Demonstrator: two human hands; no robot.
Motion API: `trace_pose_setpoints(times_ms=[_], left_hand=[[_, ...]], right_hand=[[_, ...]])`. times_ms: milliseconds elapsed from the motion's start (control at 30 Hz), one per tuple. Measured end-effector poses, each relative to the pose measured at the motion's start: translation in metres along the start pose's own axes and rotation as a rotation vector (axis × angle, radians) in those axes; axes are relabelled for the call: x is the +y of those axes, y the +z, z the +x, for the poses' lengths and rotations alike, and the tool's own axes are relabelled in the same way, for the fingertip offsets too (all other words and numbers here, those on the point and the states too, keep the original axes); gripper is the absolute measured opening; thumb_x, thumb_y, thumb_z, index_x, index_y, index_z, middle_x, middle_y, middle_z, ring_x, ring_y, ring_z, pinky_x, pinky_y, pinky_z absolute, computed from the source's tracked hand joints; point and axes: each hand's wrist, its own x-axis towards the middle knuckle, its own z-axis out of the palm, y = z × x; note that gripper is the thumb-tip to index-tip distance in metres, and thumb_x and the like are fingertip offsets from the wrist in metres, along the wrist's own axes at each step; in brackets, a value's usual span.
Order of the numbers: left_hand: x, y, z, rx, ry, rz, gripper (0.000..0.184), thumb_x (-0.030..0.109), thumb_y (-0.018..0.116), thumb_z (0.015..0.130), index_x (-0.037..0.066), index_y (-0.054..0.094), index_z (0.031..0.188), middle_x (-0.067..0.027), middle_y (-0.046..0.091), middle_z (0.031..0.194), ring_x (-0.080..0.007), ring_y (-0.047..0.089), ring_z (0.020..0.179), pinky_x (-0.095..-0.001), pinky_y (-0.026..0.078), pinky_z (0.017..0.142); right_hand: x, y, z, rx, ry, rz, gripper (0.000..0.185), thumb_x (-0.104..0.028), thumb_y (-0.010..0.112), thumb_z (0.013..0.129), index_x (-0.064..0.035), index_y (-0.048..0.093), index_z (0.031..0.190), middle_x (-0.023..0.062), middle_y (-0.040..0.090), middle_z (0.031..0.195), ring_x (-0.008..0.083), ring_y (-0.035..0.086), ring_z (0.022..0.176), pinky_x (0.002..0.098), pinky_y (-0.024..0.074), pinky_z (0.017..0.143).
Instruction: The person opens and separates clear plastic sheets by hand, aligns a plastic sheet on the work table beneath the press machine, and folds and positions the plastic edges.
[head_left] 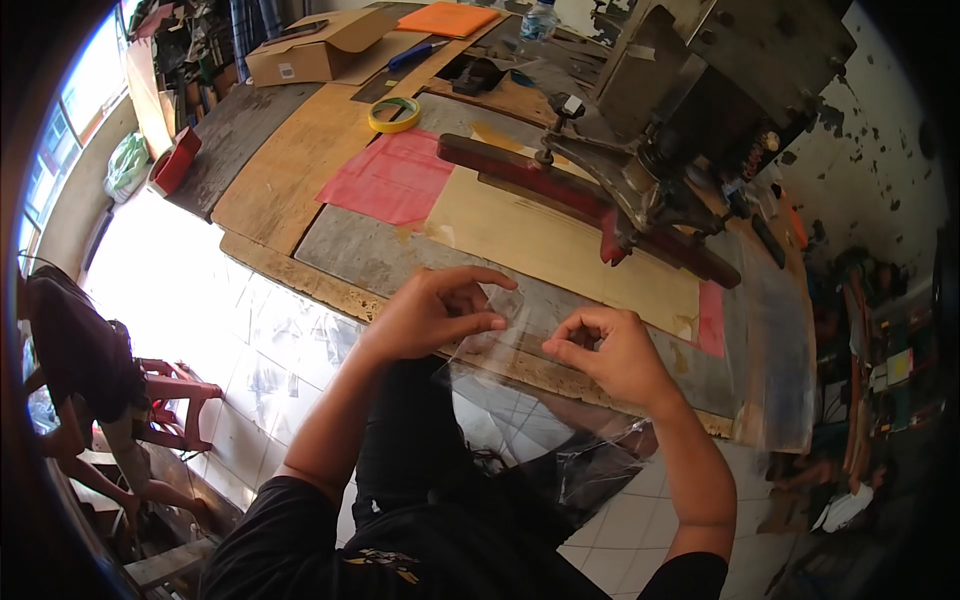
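Hanging at left hand, clear film; lower edges indistinct.

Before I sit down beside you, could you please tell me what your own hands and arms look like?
The left hand and right hand are bare: no gloves, rings or wristwatch can be seen. Both forearms are uncovered too, below the short black sleeves of a dark shirt, the left sleeve showing more than the right sleeve.

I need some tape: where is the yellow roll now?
In the head view, the yellow tape roll lies upper left of centre, beside the pink sheet.
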Motion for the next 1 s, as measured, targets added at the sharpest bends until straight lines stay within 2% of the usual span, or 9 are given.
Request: trace_pose_setpoints(times_ms=[200, 367, 500, 767, 1000], left_hand=[[-0.005, -0.003, 0.0, -0.082, 0.003, -0.017, 0.04, 0.018, 0.081, 0.094, 0.006, 0.066, 0.129, 0.0009, 0.072, 0.081, -0.0026, 0.063, 0.072, -0.0234, 0.048, 0.064], [-0.004, -0.003, 0.001, -0.09, -0.009, -0.014, 0.033, 0.018, 0.071, 0.101, 0.005, 0.063, 0.13, -0.003, 0.077, 0.088, -0.0055, 0.07, 0.083, -0.0244, 0.052, 0.072], [0.002, -0.001, 0.0, -0.057, -0.02, -0.077, 0.035, 0.014, 0.072, 0.1, 0.002, 0.063, 0.131, -0.0049, 0.078, 0.088, -0.0037, 0.065, 0.08, -0.0228, 0.049, 0.072], [0.001, -0.003, -0.001, -0.091, -0.004, -0.09, 0.033, 0.013, 0.069, 0.101, 0.001, 0.063, 0.131, -0.0084, 0.08, 0.093, -0.0078, 0.071, 0.091, -0.0255, 0.053, 0.083], [0.003, -0.003, -0.001, -0.089, 0.012, -0.059, 0.032, 0.013, 0.07, 0.101, 0.001, 0.063, 0.13, -0.009, 0.08, 0.093, -0.0089, 0.072, 0.091, -0.0264, 0.054, 0.085]], right_hand=[[0.002, 0.0, -0.001, -0.009, -0.056, 0.005, 0.018, -0.016, 0.083, 0.089, -0.0001, 0.074, 0.088, -0.0019, 0.065, 0.074, 0.0058, 0.054, 0.066, 0.0246, 0.046, 0.062], [0.001, 0.001, -0.001, -0.008, -0.03, 0.064, 0.018, -0.015, 0.084, 0.088, -0.0002, 0.075, 0.09, -0.0011, 0.067, 0.076, 0.0052, 0.054, 0.066, 0.0235, 0.0468, 0.064], [-0.003, 0.0, 0.0, -0.019, -0.028, 0.008, 0.017, -0.015, 0.084, 0.088, -0.0003, 0.076, 0.09, -0.0012, 0.068, 0.075, 0.0046, 0.055, 0.066, 0.0233, 0.0464, 0.063], [0.001, 0.0, -0.001, -0.015, -0.052, 0.028, 0.017, -0.016, 0.084, 0.088, -0.0008, 0.077, 0.091, -0.0013, 0.069, 0.074, 0.0042, 0.055, 0.066, 0.0235, 0.0455, 0.062], [0.001, 0.0, -0.001, -0.024, -0.041, 0.033, 0.016, -0.016, 0.083, 0.089, -0.0011, 0.078, 0.092, -0.0008, 0.07, 0.075, 0.0042, 0.053, 0.065, 0.0237, 0.0453, 0.061]])
